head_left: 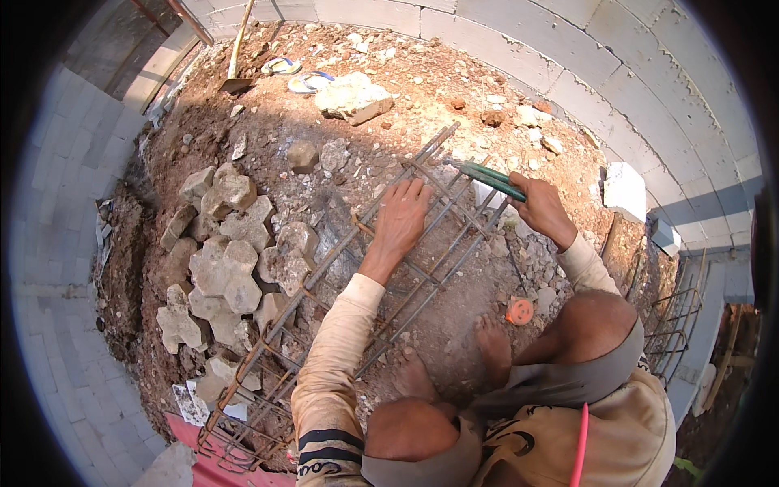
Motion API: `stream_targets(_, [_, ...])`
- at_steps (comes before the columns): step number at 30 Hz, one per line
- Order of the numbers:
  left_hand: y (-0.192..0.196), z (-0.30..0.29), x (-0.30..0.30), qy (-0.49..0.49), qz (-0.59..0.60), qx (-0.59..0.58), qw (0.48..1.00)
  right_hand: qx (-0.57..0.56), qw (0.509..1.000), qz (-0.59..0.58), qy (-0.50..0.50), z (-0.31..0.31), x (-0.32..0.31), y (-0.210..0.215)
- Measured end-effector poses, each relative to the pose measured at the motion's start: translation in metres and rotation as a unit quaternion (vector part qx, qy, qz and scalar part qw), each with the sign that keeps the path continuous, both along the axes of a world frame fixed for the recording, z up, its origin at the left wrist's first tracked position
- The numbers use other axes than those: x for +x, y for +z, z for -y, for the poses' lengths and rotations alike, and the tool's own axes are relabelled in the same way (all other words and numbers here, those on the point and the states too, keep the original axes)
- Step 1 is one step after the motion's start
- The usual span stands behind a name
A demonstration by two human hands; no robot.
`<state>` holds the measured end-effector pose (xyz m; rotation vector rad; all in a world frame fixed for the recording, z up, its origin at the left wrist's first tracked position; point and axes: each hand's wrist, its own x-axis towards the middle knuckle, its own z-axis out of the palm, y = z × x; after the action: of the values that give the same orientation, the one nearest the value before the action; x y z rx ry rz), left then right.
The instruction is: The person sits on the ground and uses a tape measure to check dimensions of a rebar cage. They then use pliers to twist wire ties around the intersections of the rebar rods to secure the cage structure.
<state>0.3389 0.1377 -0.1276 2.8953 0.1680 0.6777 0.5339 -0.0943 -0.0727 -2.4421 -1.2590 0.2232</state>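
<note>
We look steeply down from wearer's head, through left lens of fisheye pair. Knees (410,432) sit near, left hand (398,217) and right hand (544,211) farther off; block wall (560,50) bends along far and right rim.

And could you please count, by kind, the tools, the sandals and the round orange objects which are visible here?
Green-handled tool, held in the right hand: 1
Long-handled digging tool, near the block wall: 1
Sandals, lying on the soil: 2
Round orange object, beside the feet: 1
Total: 5
</note>
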Motion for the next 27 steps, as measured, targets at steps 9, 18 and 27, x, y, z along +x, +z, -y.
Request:
stream_targets(9, [-0.025,0.004,0.02,0.001,-0.087,0.043,0.995,0.001,0.985,-0.139,-0.098,0.04,-0.025,0.015])
stream_targets(18, [0.001,-0.013,-0.023,-0.066,-0.057,-0.029,0.996,0.044,0.954,-0.215,-0.206,0.096,-0.039,0.004])
stream_targets(27, [0.0,0.001,-0.024,0.022,-0.047,-0.152,0.987,0.053,0.958,-0.202,-0.198,0.116,-0.051,-0.025])
